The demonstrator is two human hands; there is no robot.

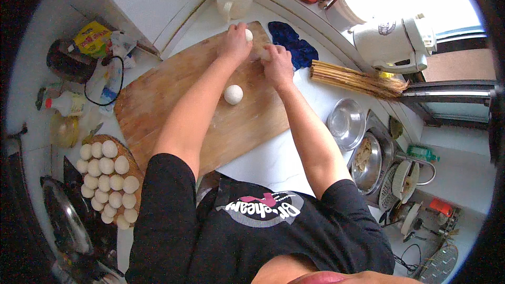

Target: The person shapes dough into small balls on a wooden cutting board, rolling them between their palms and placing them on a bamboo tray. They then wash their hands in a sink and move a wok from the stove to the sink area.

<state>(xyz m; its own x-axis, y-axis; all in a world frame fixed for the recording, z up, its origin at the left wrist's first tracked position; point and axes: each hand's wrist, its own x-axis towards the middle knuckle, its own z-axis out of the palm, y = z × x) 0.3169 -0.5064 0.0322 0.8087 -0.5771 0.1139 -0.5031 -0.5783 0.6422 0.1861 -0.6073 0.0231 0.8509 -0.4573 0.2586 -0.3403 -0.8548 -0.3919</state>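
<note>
At the far end of a floured wooden board [173,98], my left hand [234,44] has its fingers around a white dough ball [249,35]. Just to the right, my right hand [277,65] curls its fingers over a pale piece of dough [264,53], mostly hidden by the hand. A second smooth dough ball [233,94] rests by itself on the board between my forearms. To the left, several more dough balls [106,165] sit close together on a round wooden board [136,161].
Beyond the board stands a plastic measuring jug [236,0]. A dark blue cloth [294,43] and a straw whisk broom [351,77] lie right. Farther right are a metal bowl [346,124] and a sink [384,154]. Bottles [69,103] stand left, near a dark wok [65,217].
</note>
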